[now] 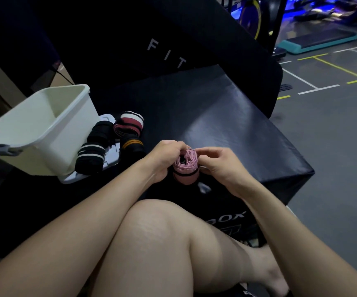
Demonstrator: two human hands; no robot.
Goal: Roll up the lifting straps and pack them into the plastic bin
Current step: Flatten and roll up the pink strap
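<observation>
A bare knee [162, 232] sits nearest; beyond it, left hand [164, 157] and right hand [220, 166] pinch the pink strap roll [186, 168] above the black box [227, 125]. A loosened pinch could let it unwind, well short of the bin [70, 125].

The white plastic bin [44, 129] runs off the left edge, its floor out of sight behind the near wall. The white lid [109, 161] under it shows only at its corner. The left hand's [164, 157] fingertips vanish behind the pink strap roll [186, 168], whose dark core is too dim to read. Lettering on the black bench [227, 125] front is cut short by the knee. Gym gear [314, 41] at top right is blurred.
</observation>
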